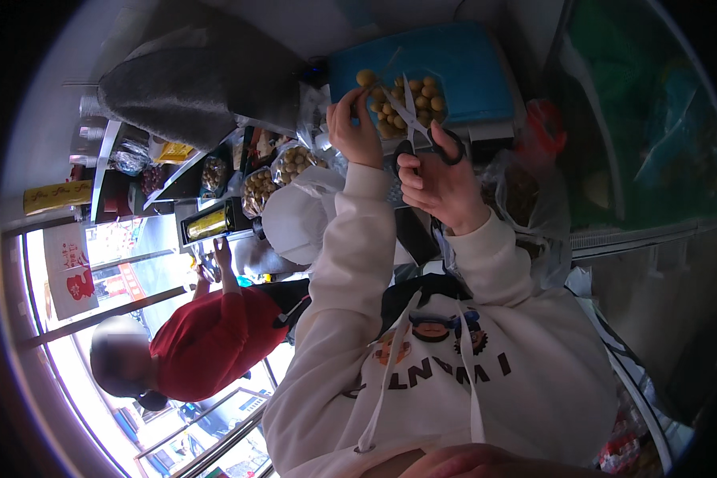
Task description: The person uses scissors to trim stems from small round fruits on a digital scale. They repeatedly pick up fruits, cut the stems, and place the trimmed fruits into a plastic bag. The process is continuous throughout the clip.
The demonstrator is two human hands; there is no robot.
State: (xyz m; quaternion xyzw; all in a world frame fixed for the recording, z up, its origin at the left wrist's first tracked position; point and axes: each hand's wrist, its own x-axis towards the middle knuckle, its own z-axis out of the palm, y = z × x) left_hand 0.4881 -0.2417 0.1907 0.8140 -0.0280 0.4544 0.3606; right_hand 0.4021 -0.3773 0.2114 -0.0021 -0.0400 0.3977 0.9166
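My left hand (355,128) pinches a thin stem, with a round yellow-brown fruit, apparently a longan (366,77), beside the fingertips. My right hand (442,185) grips a pair of black-handled scissors (416,122), thumb and fingers at the handle loops. Their blades are spread and point away from me, one reaching towards the left fingertips. Beneath the blades, a clear plastic container (443,119) holds many such fruits (427,91). It rests on a blue platform (478,71), seemingly the top of a weighing scale.
Packed fruit (296,162) and a white rounded object (293,224) lie left of my arm. A grey cloth-like cover (161,89) hangs beyond. Plastic bags (523,191) sit right, near a glass-sided case (651,137). Another person in red (209,340) stands at the left, hands raised to a shelf.
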